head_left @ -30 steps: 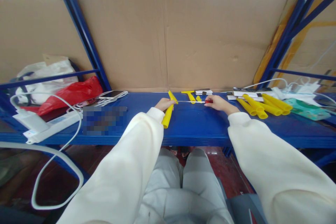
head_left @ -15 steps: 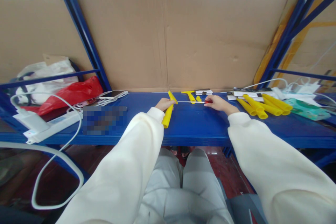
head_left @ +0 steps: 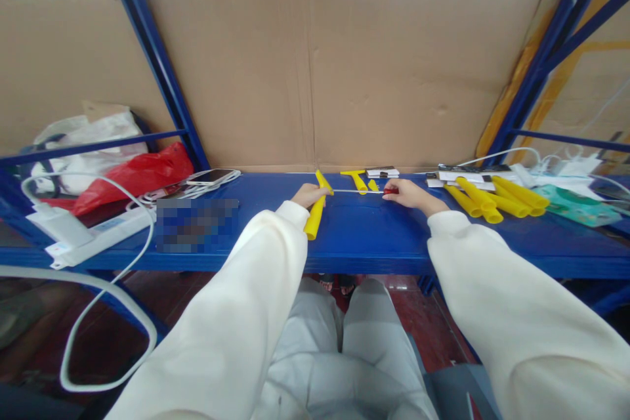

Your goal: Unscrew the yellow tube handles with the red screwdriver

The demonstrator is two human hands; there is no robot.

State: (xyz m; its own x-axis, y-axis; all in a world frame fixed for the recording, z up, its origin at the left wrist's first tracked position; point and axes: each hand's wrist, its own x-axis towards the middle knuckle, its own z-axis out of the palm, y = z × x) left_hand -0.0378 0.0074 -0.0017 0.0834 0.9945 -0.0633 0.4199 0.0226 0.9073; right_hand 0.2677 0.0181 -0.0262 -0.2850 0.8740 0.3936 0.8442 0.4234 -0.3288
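Note:
My left hand (head_left: 309, 195) is closed around a yellow plastic part (head_left: 315, 218), a tube-like handle with a narrower crosswise end at the top. A screwdriver (head_left: 357, 191) with a red handle lies level between my hands, its thin metal shaft reaching the yellow part near my left fingers. Around the red handle, the fingers of my right hand (head_left: 408, 194) are closed. Just behind the shaft lie a T-shaped yellow piece (head_left: 358, 180) and a small yellow piece (head_left: 373, 185). Whether the screwdriver's tip sits inside the part I cannot tell.
Several yellow tubes (head_left: 512, 198) are piled at the right beside white packs (head_left: 462, 176) and a green packet (head_left: 573, 205). A phone (head_left: 211, 176), a red bag (head_left: 135, 177) and a white power strip (head_left: 101, 237) with a looping cable are at the left. Cardboard (head_left: 394, 79) stands behind the blue table (head_left: 364, 236).

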